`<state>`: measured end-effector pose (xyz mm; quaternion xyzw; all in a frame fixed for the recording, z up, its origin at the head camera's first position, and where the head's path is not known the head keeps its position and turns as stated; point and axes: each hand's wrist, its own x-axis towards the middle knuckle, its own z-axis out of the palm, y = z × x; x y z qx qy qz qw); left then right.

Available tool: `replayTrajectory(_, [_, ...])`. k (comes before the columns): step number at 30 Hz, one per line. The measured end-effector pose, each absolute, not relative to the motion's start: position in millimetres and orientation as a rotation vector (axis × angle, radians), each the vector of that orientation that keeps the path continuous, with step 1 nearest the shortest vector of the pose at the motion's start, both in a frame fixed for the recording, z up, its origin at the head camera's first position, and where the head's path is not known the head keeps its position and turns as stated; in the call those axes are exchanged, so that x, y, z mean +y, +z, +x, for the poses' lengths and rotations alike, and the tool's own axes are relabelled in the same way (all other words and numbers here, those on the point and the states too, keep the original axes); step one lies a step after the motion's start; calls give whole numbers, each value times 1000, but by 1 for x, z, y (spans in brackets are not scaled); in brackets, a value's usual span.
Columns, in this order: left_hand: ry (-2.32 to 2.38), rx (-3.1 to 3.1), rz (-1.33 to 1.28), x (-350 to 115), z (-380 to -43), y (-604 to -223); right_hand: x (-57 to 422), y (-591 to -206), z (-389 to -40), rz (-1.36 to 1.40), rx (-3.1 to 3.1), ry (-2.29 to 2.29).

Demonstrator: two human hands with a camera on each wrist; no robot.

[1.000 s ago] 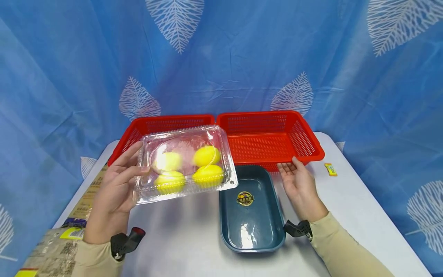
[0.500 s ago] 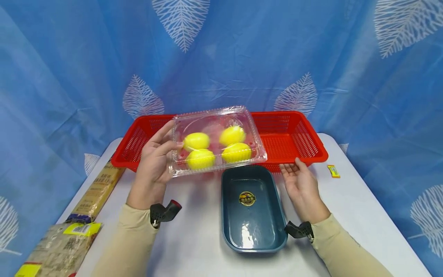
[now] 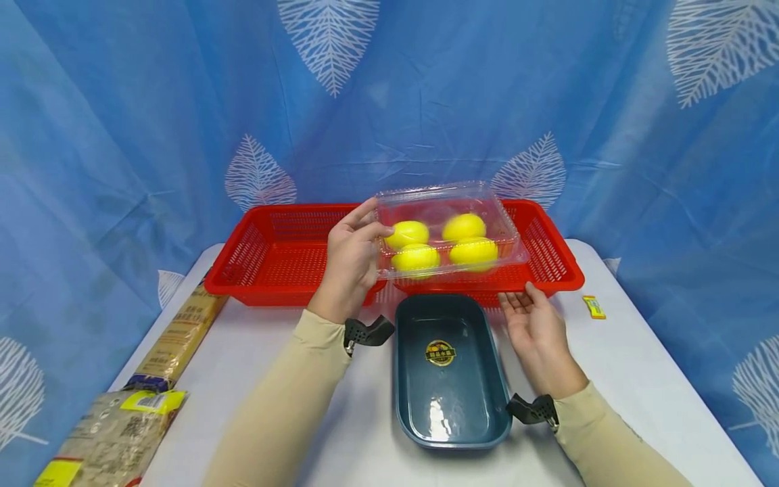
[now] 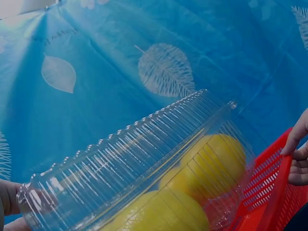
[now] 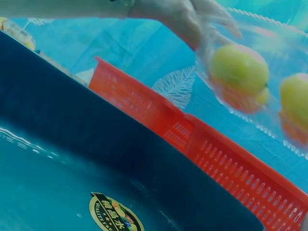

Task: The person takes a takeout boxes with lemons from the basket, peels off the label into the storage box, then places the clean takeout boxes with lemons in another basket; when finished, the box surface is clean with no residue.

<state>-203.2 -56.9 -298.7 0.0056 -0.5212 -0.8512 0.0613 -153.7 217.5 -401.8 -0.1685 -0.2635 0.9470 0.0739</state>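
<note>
My left hand (image 3: 353,260) grips the left end of a clear plastic clamshell box (image 3: 450,196), thumb on the near side. Several yellow lemons (image 3: 465,227) lie inside it. In the head view the box overlaps the right red basket (image 3: 550,247), held tilted over it. The left wrist view shows the box's ribbed side, with lemons (image 4: 214,161) behind the clear plastic. My right hand (image 3: 538,338) is at the front rim of that basket, thumb over the rim and fingers below it; in the left wrist view the right hand (image 4: 299,154) pinches the red rim.
A second red basket (image 3: 286,294) stands to the left, end to end with the first. In front is a dark blue-green tray (image 3: 450,399) with a round gold label. Two packaged bags, one tan (image 3: 182,331) and one grey (image 3: 115,433), lie at left. A small yellow packet (image 3: 594,307) lies at right.
My left hand has carried the box of lemons rightward and a little farther away, from over the left basket to over the right one. The right hand has stayed at the basket rim.
</note>
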Motion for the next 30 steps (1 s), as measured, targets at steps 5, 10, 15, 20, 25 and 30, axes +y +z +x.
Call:
replayTrajectory(5, [-2580, -1587, 43, -34, -218, -301, 219, -402, -154, -485, -816, 2839])
replayTrajectory(10, [-2564, -1597, 24, -8, -232, -307, 220, -401, -154, -507, -819, 2829])
replayTrajectory(15, [-2556, -1603, 27, 13, -246, -320, 219, -401, -153, -549, -834, 2817])
replayTrajectory(20, [-2469, -1704, 33, 26, -260, -334, 218, -404, -154, -550, -848, 2798])
replayTrajectory(25, [-2406, -1818, 45, 33, -267, -343, 218, -404, -155, -522, -853, 2796])
replayTrajectory(30, [-2374, -1900, 61, 37, -271, -348, 219, -404, -156, -509, -859, 2788])
